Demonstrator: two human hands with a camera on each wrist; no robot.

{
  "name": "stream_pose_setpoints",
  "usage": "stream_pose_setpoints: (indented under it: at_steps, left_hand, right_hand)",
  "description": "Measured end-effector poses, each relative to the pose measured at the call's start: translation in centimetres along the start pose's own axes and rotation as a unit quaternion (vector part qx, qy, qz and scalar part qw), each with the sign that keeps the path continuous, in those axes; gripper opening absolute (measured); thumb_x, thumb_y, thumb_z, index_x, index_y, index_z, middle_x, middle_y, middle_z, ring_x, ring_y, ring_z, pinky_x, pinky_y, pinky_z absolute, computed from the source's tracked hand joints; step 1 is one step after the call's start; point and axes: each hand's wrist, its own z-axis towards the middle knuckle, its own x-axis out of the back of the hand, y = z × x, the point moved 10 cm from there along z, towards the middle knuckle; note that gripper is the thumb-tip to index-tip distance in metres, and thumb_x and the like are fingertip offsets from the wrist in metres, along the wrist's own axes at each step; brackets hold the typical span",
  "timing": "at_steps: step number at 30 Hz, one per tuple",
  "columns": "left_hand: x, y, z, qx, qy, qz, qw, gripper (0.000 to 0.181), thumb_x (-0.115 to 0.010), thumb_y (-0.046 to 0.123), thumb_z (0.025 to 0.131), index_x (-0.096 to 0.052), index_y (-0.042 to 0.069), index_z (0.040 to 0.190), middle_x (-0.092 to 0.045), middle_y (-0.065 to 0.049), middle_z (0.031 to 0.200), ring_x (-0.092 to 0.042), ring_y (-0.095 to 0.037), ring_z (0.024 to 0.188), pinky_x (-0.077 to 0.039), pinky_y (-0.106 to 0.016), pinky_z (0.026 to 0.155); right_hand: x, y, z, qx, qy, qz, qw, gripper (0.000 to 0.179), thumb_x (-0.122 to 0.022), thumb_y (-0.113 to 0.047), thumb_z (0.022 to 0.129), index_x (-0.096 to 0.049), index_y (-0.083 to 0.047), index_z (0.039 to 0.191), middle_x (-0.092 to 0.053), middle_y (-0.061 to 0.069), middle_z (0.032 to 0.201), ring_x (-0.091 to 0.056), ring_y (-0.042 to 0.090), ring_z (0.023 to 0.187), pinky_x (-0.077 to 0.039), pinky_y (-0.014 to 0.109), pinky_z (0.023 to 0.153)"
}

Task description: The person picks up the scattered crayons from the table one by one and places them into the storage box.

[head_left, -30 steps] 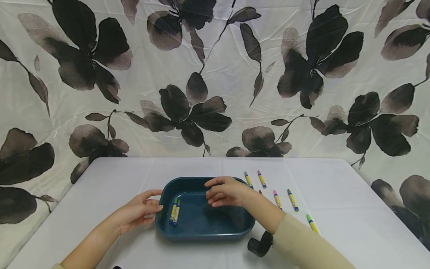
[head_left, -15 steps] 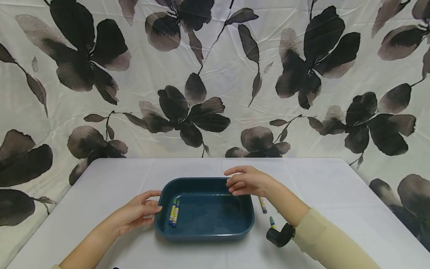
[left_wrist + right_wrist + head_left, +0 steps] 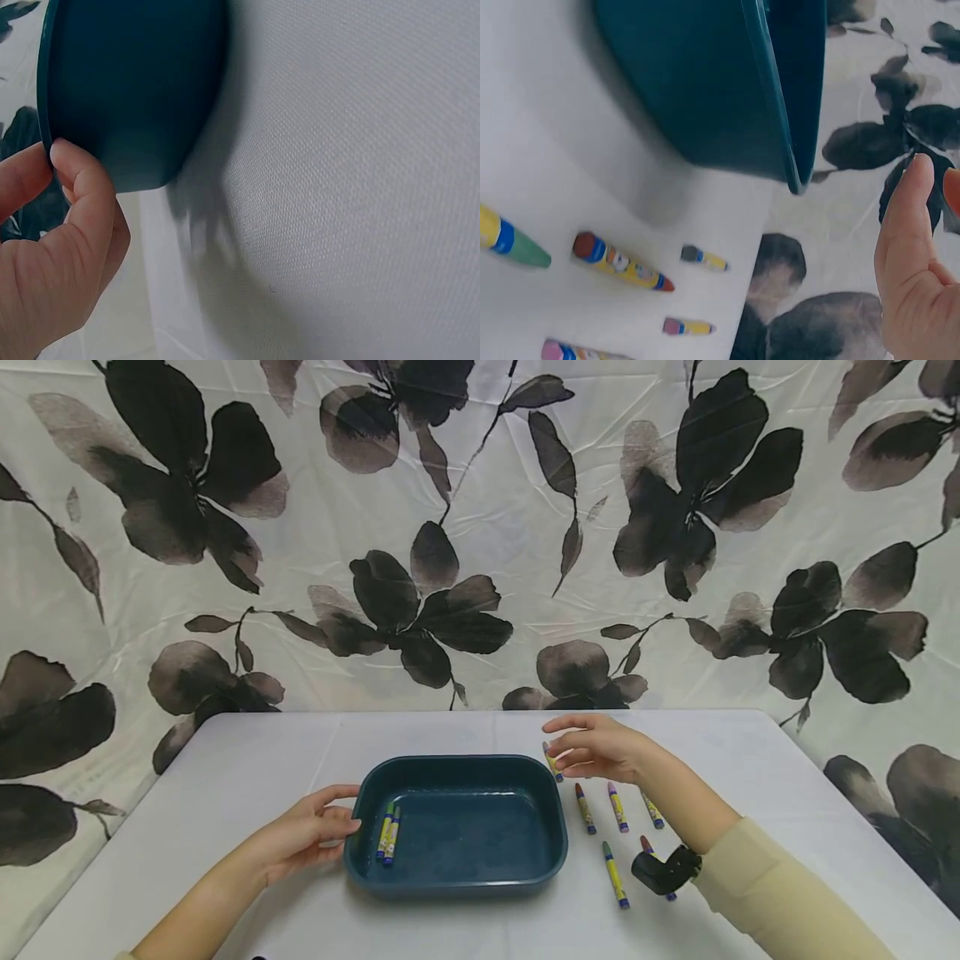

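My left hand (image 3: 303,837) grips the left rim of a dark teal plastic tray (image 3: 480,843); thumb and finger pinch that rim in the left wrist view. Two crayons (image 3: 393,837) in yellow wrappers lie side by side at the tray's left end. Past the tray's far right corner, my right hand (image 3: 602,750) hovers over the table with fingers loosely bent and nothing held. Its fingertips partly cover a grey-tipped crayon (image 3: 558,773) in the head view. In the right wrist view, a red crayon (image 3: 622,260) and the grey-tipped one lie on the table below the hand.
Several more crayons lie right of the tray, among them a pink one (image 3: 618,807) and a green one (image 3: 616,875). My right forearm and its black wrist camera (image 3: 666,870) hide others. A floral cloth (image 3: 480,560) hangs behind the white table (image 3: 262,760).
My right hand has moved from over the tray to the right and away, past its far corner. The left hand keeps its hold on the rim, and the two crayons inside stay put.
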Motion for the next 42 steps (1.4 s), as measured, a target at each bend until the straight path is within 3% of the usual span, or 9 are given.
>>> stream_pose_setpoints:
  at_steps: [12,19,29,42]
  left_hand:
    - [-0.1,0.0,0.0,-0.002,-0.015,-0.012,0.9998,0.067,-0.058,0.003,0.09,-0.018,-0.001,0.143,-0.05,-0.005,0.091,-0.053,-0.011,0.074,-0.049,-0.02,0.065]
    - [0.0,1.0,0.2,-0.019,-0.024,-0.006,0.9995,0.068,-0.058,0.003,0.089,-0.016,-0.002,0.143,-0.054,-0.005,0.092,-0.056,-0.011,0.075,-0.049,-0.021,0.065]
    - [-0.2,0.6,0.2,-0.02,-0.047,-0.025,0.9984,0.069,-0.057,0.002,0.089,-0.013,-0.003,0.142,-0.055,-0.005,0.093,-0.056,-0.01,0.076,-0.049,-0.021,0.066]
    - [-0.2,0.2,0.2,-0.018,-0.063,-0.038,0.9971,0.07,-0.06,0.004,0.088,-0.015,-0.003,0.142,-0.054,-0.005,0.094,-0.056,-0.01,0.076,-0.049,-0.02,0.066]
  right_hand:
    - [2.5,0.4,-0.6,-0.016,0.0,-0.002,0.9999,0.041,-0.058,-0.003,0.088,-0.046,0.001,0.126,-0.062,0.008,0.089,-0.061,0.014,0.066,-0.053,0.024,0.064]
    - [5.4,0.3,-0.2,-0.02,0.048,-0.015,0.9985,0.045,-0.059,-0.004,0.087,-0.045,0.001,0.129,-0.064,0.007,0.088,-0.063,0.013,0.07,-0.054,0.026,0.065]
    - [8.6,2.6,1.3,-0.05,0.12,-0.035,0.9909,0.048,-0.057,-0.004,0.088,-0.041,0.004,0.132,-0.063,0.006,0.087,-0.063,0.016,0.074,-0.054,0.028,0.067]
    - [9.4,5.4,3.2,-0.076,0.162,-0.096,0.9791,0.046,-0.058,-0.001,0.087,-0.044,0.004,0.13,-0.06,0.009,0.095,-0.061,0.014,0.069,-0.053,0.029,0.068]
